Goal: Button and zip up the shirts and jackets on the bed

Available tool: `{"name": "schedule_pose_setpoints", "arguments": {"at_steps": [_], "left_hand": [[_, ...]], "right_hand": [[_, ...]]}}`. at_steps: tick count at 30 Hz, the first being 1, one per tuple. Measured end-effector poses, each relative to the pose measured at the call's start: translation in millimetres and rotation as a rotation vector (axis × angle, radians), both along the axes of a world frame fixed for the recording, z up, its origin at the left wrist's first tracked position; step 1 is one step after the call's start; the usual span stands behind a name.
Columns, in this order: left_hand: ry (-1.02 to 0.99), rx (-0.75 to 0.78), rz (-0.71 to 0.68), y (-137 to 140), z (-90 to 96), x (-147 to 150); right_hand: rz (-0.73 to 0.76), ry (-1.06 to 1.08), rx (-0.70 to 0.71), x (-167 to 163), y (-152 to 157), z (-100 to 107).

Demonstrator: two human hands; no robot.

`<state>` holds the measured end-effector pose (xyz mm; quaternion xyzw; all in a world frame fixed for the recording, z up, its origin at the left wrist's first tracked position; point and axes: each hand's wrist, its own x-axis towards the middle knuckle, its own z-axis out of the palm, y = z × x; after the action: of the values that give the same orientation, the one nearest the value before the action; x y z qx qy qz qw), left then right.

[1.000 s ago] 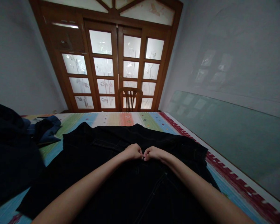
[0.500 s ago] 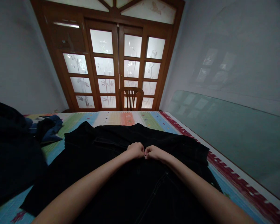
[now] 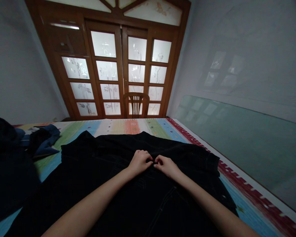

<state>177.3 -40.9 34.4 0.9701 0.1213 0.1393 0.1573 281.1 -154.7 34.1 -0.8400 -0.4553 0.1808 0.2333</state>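
A black shirt (image 3: 128, 200) with pale stitching lies spread out in front of me, wide across the bed-like surface. Over its upper middle, my left hand (image 3: 140, 161) has its fingers curled and the thumb bent towards them, at the dark cloth. Close on its right, my right hand (image 3: 165, 165) is curled too, thumb and forefinger nearly meeting on the same cloth. A small gap parts the two hands. Whatever small detail sits between the fingertips is too dark to make out.
A dark garment heap (image 3: 10, 171) and a blue-and-black crumpled cloth (image 3: 45, 138) lie at the left. Beneath is a striped colourful cover (image 3: 128, 126) with a red edge. Beyond stand a wooden chair (image 3: 136, 96) and glazed doors (image 3: 122, 65). A pale green panel (image 3: 212, 118) runs along the right wall.
The hands, pressed together before, have drawn slightly apart, and their fingers have loosened a little. The view has shifted slightly; the shirt lies much as before.
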Motion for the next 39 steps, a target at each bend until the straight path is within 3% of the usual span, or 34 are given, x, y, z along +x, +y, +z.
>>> {"name": "schedule_pose_setpoints", "arguments": {"at_steps": [4, 9, 16, 19, 22, 26, 30, 35, 39], "left_hand": [[-0.068, 0.095, -0.169, -16, 5.8, -7], [-0.016, 0.159, -0.361, -39, 8.9, -7], [0.086, 0.197, -0.477, -45, 9.2, 2], [0.116, 0.185, -0.57, -49, 12.2, 1], [0.124, 0.185, -0.649, -64, 17.9, -6], [0.165, 0.134, -0.726, -94, 26.9, -19], [0.174, 0.172, -0.65, -112, 27.3, -19], [0.135, 0.274, -0.439, -106, 10.0, 4], [0.121, 0.323, -0.331, -104, 0.7, 18]], "right_hand": [[0.117, -0.05, 0.039, 8, -32, 9], [0.214, -0.123, 0.03, 15, -84, 11], [0.221, -0.073, -0.049, -24, -143, 12], [0.264, -0.053, -0.095, -40, -161, 24], [0.305, -0.019, -0.121, -36, -174, 33], [0.183, -0.195, 0.011, -7, -175, 25], [0.179, -0.384, 0.074, 10, -154, 7], [0.261, -0.595, 0.096, 11, -126, -6], [0.291, -0.83, 0.075, 13, -121, -15]]}}
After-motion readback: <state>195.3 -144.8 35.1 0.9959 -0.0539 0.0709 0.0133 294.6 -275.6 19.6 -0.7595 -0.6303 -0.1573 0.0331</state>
